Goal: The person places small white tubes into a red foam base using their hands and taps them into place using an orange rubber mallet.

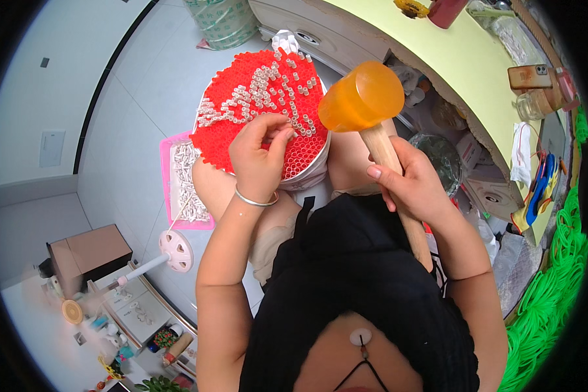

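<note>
In front of me a round bundle of upright red tubes point(242, 72) fills a white container between my knees. Several small whitish plugs point(235, 104) stand in the tube ends, across the middle and right side. Over the bundle's near part, my left hand point(258, 153) is closed in a pinch, with a small whitish plug partly showing at the fingertips. My right hand point(408, 176) grips the wooden handle of a mallet point(362, 98). Its translucent orange head is raised at the bundle's right edge and hides part of what lies behind.
A pink tray point(166, 176) of loose white plugs lies left of my knee, near a pink-and-white wheel point(176, 251). To the right curves a pale green tabletop point(464, 65) with a phone point(528, 77) and jars. Bright green cord point(549, 320) is heaped at the far right.
</note>
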The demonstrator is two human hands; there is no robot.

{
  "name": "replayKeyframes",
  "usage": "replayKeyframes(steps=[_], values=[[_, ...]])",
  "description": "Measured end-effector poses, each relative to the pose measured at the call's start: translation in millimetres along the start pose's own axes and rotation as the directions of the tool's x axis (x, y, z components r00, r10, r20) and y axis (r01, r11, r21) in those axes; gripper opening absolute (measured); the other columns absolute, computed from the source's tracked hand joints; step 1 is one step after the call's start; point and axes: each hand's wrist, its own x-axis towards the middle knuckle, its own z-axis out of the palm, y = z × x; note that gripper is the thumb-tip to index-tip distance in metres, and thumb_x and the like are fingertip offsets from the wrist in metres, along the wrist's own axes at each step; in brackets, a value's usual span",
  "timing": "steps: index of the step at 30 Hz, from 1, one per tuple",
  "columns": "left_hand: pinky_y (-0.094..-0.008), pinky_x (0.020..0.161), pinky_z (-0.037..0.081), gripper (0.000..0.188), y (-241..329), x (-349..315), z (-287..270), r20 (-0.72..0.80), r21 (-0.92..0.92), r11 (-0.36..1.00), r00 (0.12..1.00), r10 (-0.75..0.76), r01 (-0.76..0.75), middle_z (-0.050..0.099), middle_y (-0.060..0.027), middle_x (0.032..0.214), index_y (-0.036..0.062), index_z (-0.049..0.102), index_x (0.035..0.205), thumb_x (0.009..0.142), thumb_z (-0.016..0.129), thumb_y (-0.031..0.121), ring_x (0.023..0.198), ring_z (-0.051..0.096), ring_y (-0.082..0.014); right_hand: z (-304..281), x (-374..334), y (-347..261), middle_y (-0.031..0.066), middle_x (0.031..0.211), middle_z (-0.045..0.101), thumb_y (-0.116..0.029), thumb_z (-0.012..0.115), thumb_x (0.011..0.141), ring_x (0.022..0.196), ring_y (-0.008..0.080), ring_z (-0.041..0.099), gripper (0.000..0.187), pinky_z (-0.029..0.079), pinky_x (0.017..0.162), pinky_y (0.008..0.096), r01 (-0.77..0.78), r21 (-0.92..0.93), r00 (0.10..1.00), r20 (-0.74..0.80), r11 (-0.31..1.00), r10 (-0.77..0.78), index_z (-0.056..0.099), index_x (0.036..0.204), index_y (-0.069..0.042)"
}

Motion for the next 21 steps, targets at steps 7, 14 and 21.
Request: replayKeyframes(steps=[7,14,21], values=[[-0.0245,0.075,0.056,0.015,10,-2,-1,0.056,0.162,0.985,0.997,0.045,-0.054,0.071,-0.0086,0.089,-0.0031,0.066,0.099,0.085,0.068,-0.007,0.080,0.069,-0.0126,3,1,1,0.0013,0.070,0.058,-0.020,0.066,0.095,0.046,0.0064,0.051,0.027,0.041,0.044,0.0221,-0.022,0.012,1.000,0.018,1.000,0.022,0.057,0.108,0.002],[-0.0243,0.071,0.056,0.014,10,3,-2,0.111,0.217,0.972,0.991,0.073,-0.095,0.071,-0.0081,0.087,-0.0031,0.067,0.098,0.085,0.070,-0.006,0.078,0.070,-0.0128,-1,2,6,0.0009,0.072,0.053,-0.021,0.067,0.094,0.047,0.0076,0.050,0.025,0.041,0.043,0.0222,-0.033,-0.001,0.998,0.046,0.999,0.033,0.053,0.105,-0.002],[-0.0245,0.073,0.057,0.013,5,1,-1,0.106,0.144,0.989,0.994,0.030,-0.045,0.070,-0.0080,0.087,-0.0034,0.066,0.098,0.086,0.069,-0.007,0.079,0.070,-0.0134,-2,3,7,0.0007,0.072,0.053,-0.020,0.067,0.095,0.047,0.0076,0.050,0.025,0.041,0.043,0.0221,-0.048,0.007,0.998,0.037,0.999,0.048,0.052,0.105,-0.002]])
